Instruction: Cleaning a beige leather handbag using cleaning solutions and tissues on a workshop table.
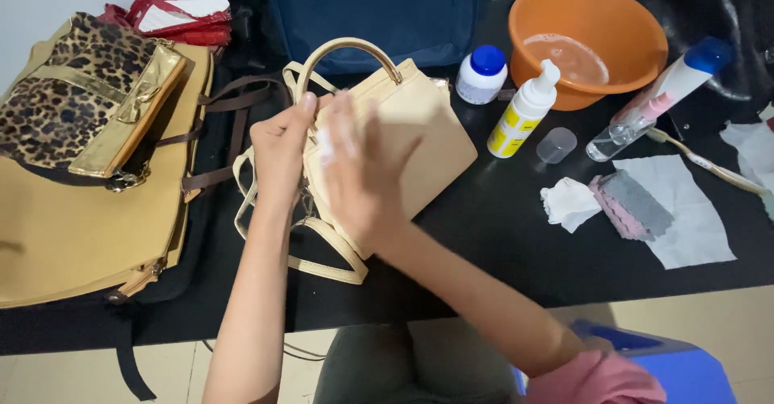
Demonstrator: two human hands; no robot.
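Observation:
A cream handbag [419, 134] with a curved top handle lies on the black table [500, 235]. My left hand [280, 150] grips the bag's left edge by the strap. My right hand [359, 170] is blurred and rests flat on the bag's front face, with something small and white under the fingers; what it is cannot be told. The bag's long cream strap [322, 263] loops toward the table's near edge.
A leopard-print bag [72, 89] lies on a large tan bag [81, 235] at the left. An orange basin [588, 37], a white jar with blue lid [481, 73], a foam pump bottle [522, 114], a spray bottle [657, 97], a small clear cup [556, 144], cloths [637, 202] and a brush [709, 166] stand right.

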